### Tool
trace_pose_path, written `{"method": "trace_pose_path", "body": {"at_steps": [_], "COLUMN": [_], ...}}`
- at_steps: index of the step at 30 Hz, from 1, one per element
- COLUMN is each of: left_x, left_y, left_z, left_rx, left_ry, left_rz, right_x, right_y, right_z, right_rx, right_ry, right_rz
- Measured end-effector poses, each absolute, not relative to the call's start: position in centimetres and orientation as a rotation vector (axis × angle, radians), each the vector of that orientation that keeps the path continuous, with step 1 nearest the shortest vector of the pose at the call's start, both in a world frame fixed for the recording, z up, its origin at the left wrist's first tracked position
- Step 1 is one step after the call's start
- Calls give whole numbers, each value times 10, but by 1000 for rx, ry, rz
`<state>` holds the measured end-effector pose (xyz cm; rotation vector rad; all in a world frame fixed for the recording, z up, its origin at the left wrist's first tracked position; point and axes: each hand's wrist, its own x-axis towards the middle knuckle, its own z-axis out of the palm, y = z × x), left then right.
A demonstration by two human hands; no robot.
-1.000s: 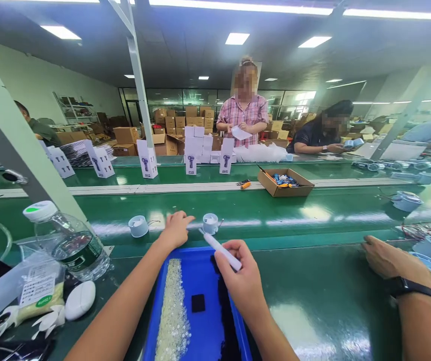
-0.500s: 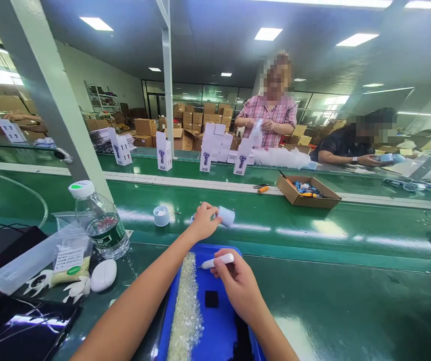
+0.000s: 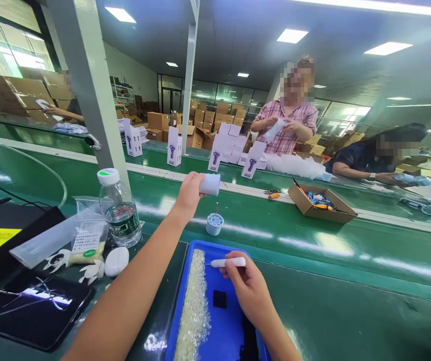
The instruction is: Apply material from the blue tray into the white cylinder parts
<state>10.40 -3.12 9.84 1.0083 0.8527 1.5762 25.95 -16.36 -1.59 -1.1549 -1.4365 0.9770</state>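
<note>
Green conveyor belt (image 3: 313, 240) w/ blue tray (image 3: 234, 331), cardboard boxes (image 3: 200, 120) behind

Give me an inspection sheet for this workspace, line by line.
Surface: glossy green belt, lit with reflections.
Job's things: pale cup lifted above the belt; second cup standing on it; blue tray with a strip of clear beads and a black square.
Clutter: water bottle, bag, white oval case, tablet, cardboard box.
Grippers: left hand grips the lifted cup; right hand holds a white pen tool over the tray.
Cables: thin wire on the second cup; cable at far left.
Surroundings: white cartons, stacked boxes, other workers across the line.
</note>
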Motion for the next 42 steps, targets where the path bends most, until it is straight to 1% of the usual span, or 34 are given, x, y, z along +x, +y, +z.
{"method": "trace_pose_path", "body": {"at_steps": [4, 8, 10, 20, 26, 42], "left_x": [98, 94, 91, 88, 88, 89], "left_y": [-32, -35, -37, -39, -40, -48], "left_z": [106, 114, 118, 117, 117, 120], "left_rx": [868, 751, 758, 842, 862, 911], "left_ry": [817, 770, 763, 730, 733, 767], "left_rz": [1576, 1554, 1555, 1594, 1576, 1520], "right_x": [263, 273, 277, 282, 282, 278], "right_y": [-166, -166, -165, -159, -158, -159], "right_z": [-10, -5, -5, -11, -13, -16], "right_rx": [-1291, -1331, -1328, -1345, -1324, -1295], "right_ry": [-1472, -1505, -1477, -1467, -1449, -1522], "right_rz": [754, 374, 261, 324, 455, 481]}}
